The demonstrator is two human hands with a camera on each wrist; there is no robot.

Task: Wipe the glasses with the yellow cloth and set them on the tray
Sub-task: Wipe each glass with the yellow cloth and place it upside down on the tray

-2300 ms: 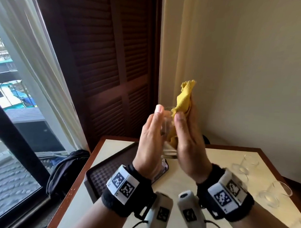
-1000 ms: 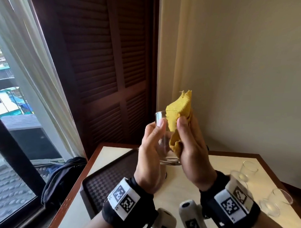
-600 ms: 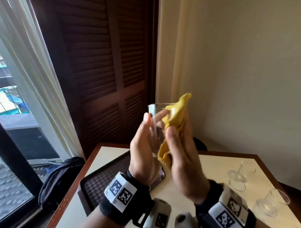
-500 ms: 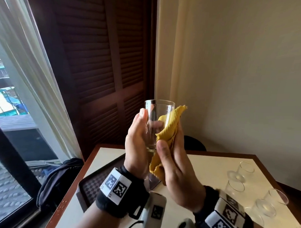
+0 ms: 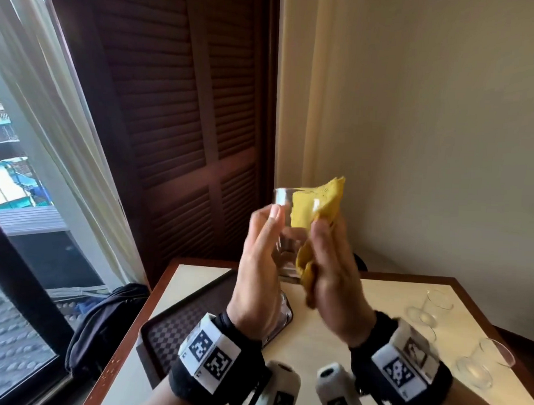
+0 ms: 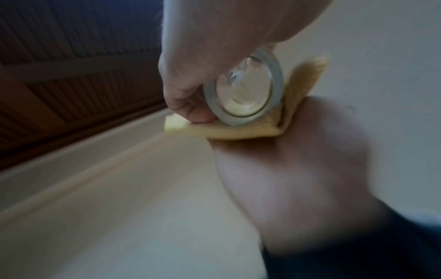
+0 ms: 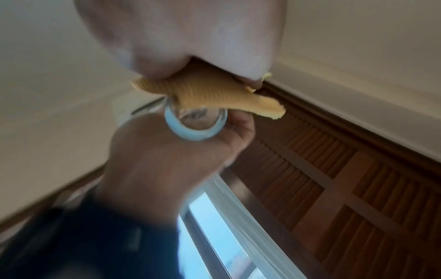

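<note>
I hold a clear glass [image 5: 284,233] upright in the air above the table, my left hand [image 5: 262,262] gripping its left side. My right hand [image 5: 330,265] holds the yellow cloth [image 5: 315,210] pressed against the glass's right side, and cloth also shows behind the upper wall of the glass. From the left wrist view the thick round base of the glass [image 6: 243,88] faces the camera, with the cloth [image 6: 281,113] folded around it. In the right wrist view the cloth [image 7: 210,94] drapes over the glass base [image 7: 195,124]. A dark checkered tray [image 5: 176,329] lies on the table's left part, below my hands.
Several other clear glasses [image 5: 437,308] [image 5: 484,367] stand on the cream table [image 5: 377,300] at the right. A dark bag [image 5: 104,318] lies on the floor left of the table. Louvred wooden shutters, a curtain and a window fill the left; a plain wall is behind.
The glass and both hands have shifted slightly right and lower. The cloth has slid up along the glass's right side and now covers more of its upper part.
</note>
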